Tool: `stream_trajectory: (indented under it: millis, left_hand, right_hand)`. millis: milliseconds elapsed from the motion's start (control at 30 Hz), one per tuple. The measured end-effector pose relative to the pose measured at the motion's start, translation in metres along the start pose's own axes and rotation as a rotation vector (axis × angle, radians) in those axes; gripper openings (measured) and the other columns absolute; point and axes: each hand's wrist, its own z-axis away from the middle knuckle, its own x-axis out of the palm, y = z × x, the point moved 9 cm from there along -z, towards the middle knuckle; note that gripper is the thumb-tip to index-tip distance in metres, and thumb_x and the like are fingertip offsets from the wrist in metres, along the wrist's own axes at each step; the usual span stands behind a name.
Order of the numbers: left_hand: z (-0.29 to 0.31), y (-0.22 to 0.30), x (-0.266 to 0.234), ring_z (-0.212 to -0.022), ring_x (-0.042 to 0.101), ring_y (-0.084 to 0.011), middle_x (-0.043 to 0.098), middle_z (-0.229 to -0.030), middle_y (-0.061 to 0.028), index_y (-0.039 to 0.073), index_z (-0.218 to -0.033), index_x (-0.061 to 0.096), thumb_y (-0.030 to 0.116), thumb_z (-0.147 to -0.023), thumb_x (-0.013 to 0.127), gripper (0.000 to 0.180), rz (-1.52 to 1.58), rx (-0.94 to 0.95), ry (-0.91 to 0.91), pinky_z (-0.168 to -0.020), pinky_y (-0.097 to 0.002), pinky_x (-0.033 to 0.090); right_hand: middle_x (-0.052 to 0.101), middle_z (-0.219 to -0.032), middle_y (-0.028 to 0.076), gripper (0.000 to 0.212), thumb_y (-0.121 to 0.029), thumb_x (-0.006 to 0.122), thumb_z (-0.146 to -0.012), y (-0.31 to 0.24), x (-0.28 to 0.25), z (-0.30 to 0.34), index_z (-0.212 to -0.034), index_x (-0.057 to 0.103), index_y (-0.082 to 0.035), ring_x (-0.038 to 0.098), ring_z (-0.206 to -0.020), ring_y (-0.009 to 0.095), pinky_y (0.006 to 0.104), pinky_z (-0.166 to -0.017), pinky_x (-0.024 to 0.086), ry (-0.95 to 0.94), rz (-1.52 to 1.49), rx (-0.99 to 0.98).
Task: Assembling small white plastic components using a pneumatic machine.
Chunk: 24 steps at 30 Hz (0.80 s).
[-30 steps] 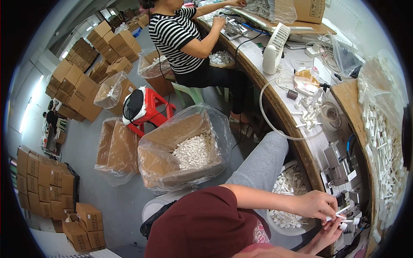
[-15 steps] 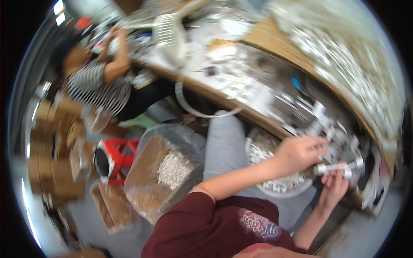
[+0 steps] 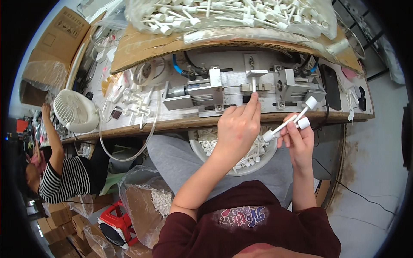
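Note:
My left hand point(image 3: 238, 129) reaches over the bench edge to the metal fixture. Its fingertips close on the lower end of a white plastic rod point(image 3: 254, 84), which stands against a small metal block; my thumb is hidden. To the right, in front of the bench, my right hand point(image 3: 297, 142) pinches white capped plastic rods point(image 3: 284, 124) between thumb and fingers. They cross one another, with thick white caps at their ends. Metal clamping units with cylinders point(image 3: 200, 90) point(image 3: 297, 86) flank the fixture.
A white basket point(image 3: 195, 148) of similar rods sits at my lap. Cardboard point(image 3: 150, 49) above the fixture bears a heap of capped rods. A white fan point(image 3: 75, 111), loose white parts point(image 3: 140, 107) and a black phone point(image 3: 330, 86) lie along the bench. Someone in stripes point(image 3: 71, 182) works at left.
My view has swung to the right and levelled on the bench. My left hand has gone from beside the right hand to the fixture; the right still holds white rods.

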Motion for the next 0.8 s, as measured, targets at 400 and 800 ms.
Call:
stream_trajectory:
  millis: [400,800]
  left_hand:
    - [-0.009,-0.017,0.011,-0.062,0.067,-0.0215,0.073,-0.115,-0.0063,0.005,-0.097,0.076,0.01,-0.074,0.079,0.024,0.069,-0.096,-0.087,-0.06,-0.0307,0.052]
    - [0.001,-0.018,0.022,-0.059,0.068,-0.0248,0.071,-0.111,-0.0219,0.001,-0.078,0.068,0.011,-0.069,0.066,0.014,0.035,-0.031,-0.034,-0.054,-0.0351,0.054]
  right_hand:
    - [0.061,-0.081,0.007,0.015,-0.008,0.055,-0.102,0.011,0.001,-0.003,-0.111,0.057,0.003,0.049,-0.056,0.007,0.0236,-0.054,0.048,-0.016,0.005,0.051]
    - [0.051,-0.075,0.0,0.021,-0.014,0.053,-0.104,0.017,-0.021,-0.002,-0.117,0.055,0.002,0.039,-0.053,0.004,0.0224,-0.05,0.042,0.043,0.024,0.006]
